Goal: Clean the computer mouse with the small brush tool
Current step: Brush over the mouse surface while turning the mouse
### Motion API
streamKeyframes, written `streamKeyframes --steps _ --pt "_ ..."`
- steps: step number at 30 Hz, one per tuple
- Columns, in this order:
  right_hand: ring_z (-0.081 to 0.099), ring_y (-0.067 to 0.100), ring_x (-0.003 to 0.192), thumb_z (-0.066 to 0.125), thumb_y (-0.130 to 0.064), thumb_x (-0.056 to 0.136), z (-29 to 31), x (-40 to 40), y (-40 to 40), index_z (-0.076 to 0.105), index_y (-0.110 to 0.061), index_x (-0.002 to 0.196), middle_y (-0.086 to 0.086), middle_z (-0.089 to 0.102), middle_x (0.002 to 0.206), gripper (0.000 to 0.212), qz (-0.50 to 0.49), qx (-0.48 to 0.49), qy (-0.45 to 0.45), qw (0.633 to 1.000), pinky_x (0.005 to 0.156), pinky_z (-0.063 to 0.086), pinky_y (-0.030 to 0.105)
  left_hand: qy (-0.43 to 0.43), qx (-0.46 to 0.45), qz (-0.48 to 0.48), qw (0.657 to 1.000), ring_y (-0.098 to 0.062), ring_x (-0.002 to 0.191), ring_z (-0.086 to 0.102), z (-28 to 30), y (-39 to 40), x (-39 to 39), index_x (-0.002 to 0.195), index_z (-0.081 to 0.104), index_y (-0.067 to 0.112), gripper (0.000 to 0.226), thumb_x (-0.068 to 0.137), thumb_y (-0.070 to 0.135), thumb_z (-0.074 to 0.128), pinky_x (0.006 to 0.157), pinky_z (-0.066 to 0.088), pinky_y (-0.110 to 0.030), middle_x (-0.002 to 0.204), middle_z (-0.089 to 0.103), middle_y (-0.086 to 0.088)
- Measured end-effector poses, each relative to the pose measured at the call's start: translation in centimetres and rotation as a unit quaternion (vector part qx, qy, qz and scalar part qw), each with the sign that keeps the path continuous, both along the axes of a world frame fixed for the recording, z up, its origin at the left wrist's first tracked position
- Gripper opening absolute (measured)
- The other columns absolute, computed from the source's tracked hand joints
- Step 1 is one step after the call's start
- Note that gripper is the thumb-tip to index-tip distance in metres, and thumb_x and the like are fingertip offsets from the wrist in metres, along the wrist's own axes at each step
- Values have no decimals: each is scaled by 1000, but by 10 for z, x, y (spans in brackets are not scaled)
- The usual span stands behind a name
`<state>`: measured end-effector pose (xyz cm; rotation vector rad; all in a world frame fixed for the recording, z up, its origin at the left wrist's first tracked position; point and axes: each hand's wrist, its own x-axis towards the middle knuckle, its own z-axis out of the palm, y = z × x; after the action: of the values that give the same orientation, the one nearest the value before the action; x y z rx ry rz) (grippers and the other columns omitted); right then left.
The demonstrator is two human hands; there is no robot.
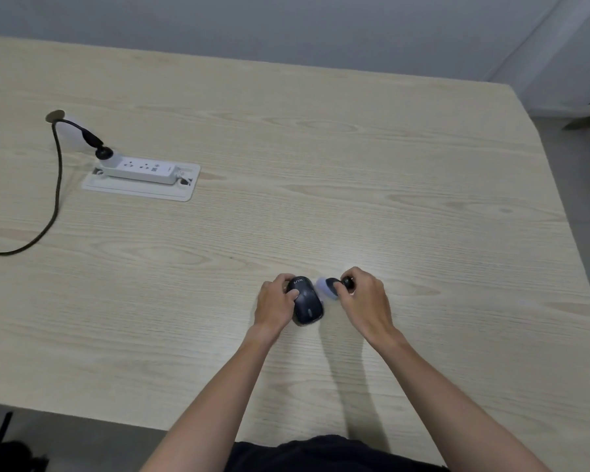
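The dark blue rounded plastic computer mouse [306, 301] lies on the pale wooden worktop [286, 165], at about 6 o'clock. The left hand [276, 303] grips its left side, fingers curled. The right hand [363, 301] pinches a small black brush tool with a blurry white tip [331, 286], just at the mouse's 2 o'clock. Both arms reach forward.

Pale wood-grain table [286, 165], plain grey wall [286, 28], grey floor [579, 158]
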<state>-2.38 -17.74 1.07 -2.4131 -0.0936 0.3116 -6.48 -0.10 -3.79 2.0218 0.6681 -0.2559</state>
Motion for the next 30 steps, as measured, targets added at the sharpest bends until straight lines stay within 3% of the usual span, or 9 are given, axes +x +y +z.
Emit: streamKeyframes --steps 5,10,16,21,24,27,30 --pt "57 7 67 68 -23 90 3 3 2 63 -17 82 -7 63 74 11 -1 79 20 997 61 43 19 -4 -10 5 1000 -18 118 60 7 1 -1 130 59 20 39 92 10 63 90 47 -25 125 63 -5" --pt "59 10 73 66 -28 93 -2 1 0 63 -17 88 -8 64 80 12 -11 -6 -3 1000 59 39 21 2 15 25 1000 -20 119 45 18 -23 -19 139 37 17 62 83 14 64 93 38 -26 133 43 -7" --pt "54 3 61 72 -19 87 0 3 7 67 -14 80 -8 63 69 10 -10 111 38 993 58 42 11 5 46 48 998 -19 119 37 11 -51 -24 138 31 11 95 67 44 85 91 36 -24 129 37 -3" --pt "60 11 74 68 -26 90 -7 7 3 64 -18 84 -6 65 80 11 -10 29 16 999 60 43 23 -6 72 49 996 -21 117 41 6 -49 -22 132 36 11 88 66 43 85 92 39 -26 127 42 -4" --pt "58 8 69 69 -26 89 -6 9 2 64 -18 81 -7 64 75 12 -28 76 17 997 62 45 22 -4 70 31 997 -20 115 40 5 -44 -23 130 37 11 82 67 39 83 92 36 -26 124 42 -2" --pt "53 4 59 72 -20 88 -4 9 3 67 -16 79 -8 63 69 11 -24 125 37 991 58 43 13 -1 61 22 998 -20 113 40 5 -38 -26 124 39 13 75 68 36 81 94 41 -31 119 41 0" --pt "55 5 61 71 -22 89 -8 8 3 66 -16 83 -8 63 73 10 -2 86 46 995 60 43 16 5 65 12 998 -21 112 40 6 -34 -27 123 41 12 71 68 33 80 96 44 -33 119 42 -1"
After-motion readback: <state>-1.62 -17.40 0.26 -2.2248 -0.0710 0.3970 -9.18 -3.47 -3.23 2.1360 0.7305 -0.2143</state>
